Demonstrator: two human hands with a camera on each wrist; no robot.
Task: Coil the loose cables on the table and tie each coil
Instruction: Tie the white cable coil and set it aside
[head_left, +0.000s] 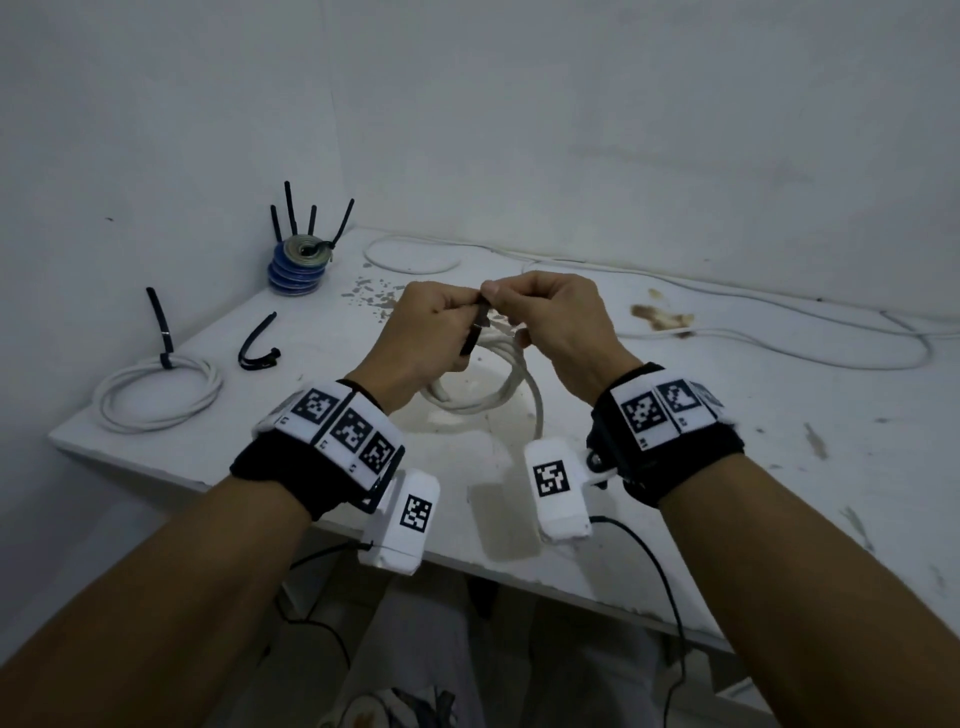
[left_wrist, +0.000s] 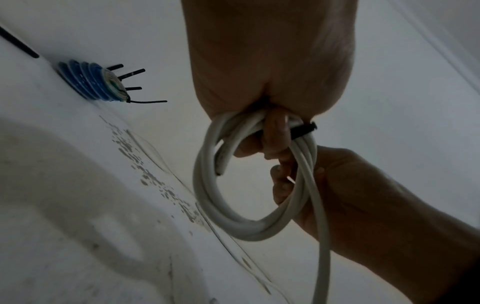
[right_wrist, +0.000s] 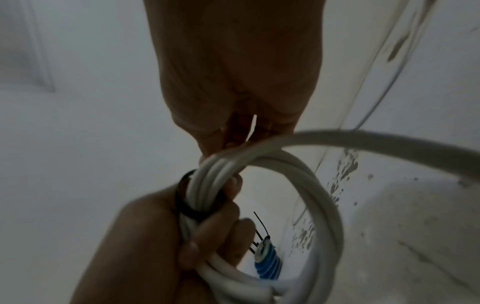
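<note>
Both hands meet above the middle of the white table (head_left: 727, 467). Between them hangs a white cable coil (head_left: 498, 387) (left_wrist: 233, 218) (right_wrist: 311, 181), its loose tail running down toward me. A black tie (head_left: 478, 325) (left_wrist: 302, 131) (right_wrist: 187, 202) is looped around the bunched strands. My left hand (head_left: 460, 317) (right_wrist: 207, 232) grips the bundle at the tie. With its thumb and forefinger my right hand (head_left: 498, 296) (left_wrist: 283, 181) pinches the tie's upper end, and its lower fingers curl round the strands. The tie's head is hidden by the fingers.
A tied white coil (head_left: 158, 392) lies at the table's left edge, loose black ties (head_left: 257, 345) beside it. Stacked blue coils (head_left: 298, 265) (left_wrist: 91, 82) (right_wrist: 267, 265) sit in the back-left corner. Loose white cable (head_left: 779, 332) runs along the back and right. The table's front edge (head_left: 571, 582) is near my wrists.
</note>
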